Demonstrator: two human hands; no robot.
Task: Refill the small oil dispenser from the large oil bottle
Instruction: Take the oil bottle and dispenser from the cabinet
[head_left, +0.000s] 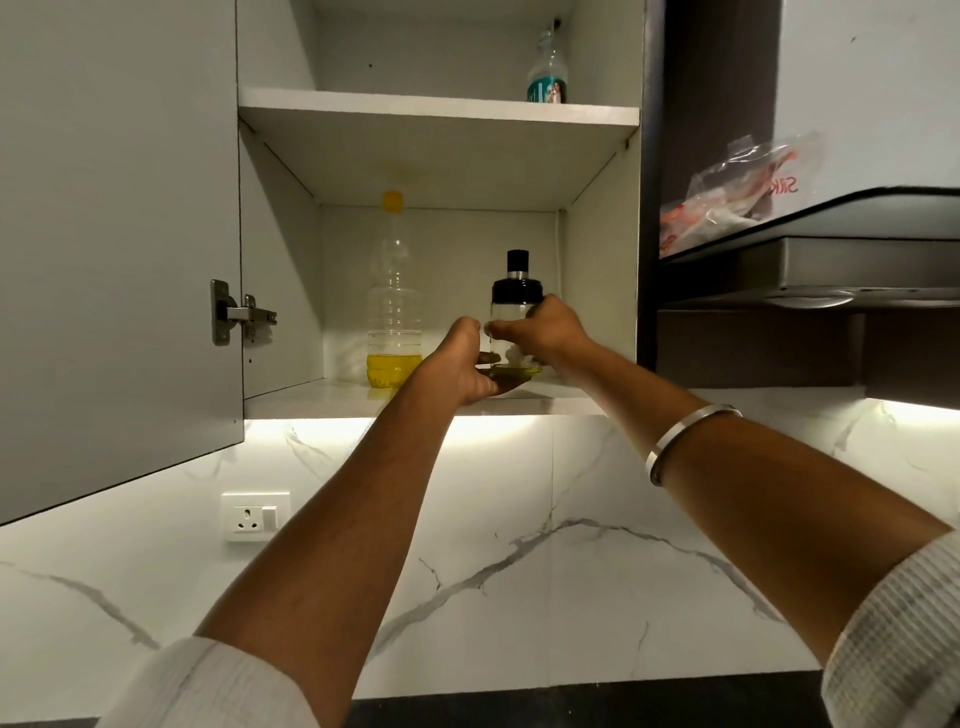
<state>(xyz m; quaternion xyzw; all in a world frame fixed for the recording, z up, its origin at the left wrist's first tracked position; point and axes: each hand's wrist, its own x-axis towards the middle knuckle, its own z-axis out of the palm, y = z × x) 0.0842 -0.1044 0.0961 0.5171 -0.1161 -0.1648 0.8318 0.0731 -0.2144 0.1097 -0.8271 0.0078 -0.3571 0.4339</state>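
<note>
Gripping dispenser (shelf edge near).

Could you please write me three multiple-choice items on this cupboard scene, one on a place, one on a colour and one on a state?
1. Where does the large oil bottle stand?
A. On the lower shelf, left of the small oil dispenser
B. On the upper shelf
C. On the hood

2. What colour is the large bottle's cap?
A. Black
B. Yellow
C. Green

3. How does the right hand meet the small oil dispenser?
A. It hangs clear of it
B. Its fingers curl round the glass body
C. It pinches only the cap

Key: 1 A, the bottle stands on the lower shelf beside the dispenser; 2 B, the cap at its top is yellow; 3 B, the fingers wrap the body below the black cap, while the left hand supports the base from below.
</note>
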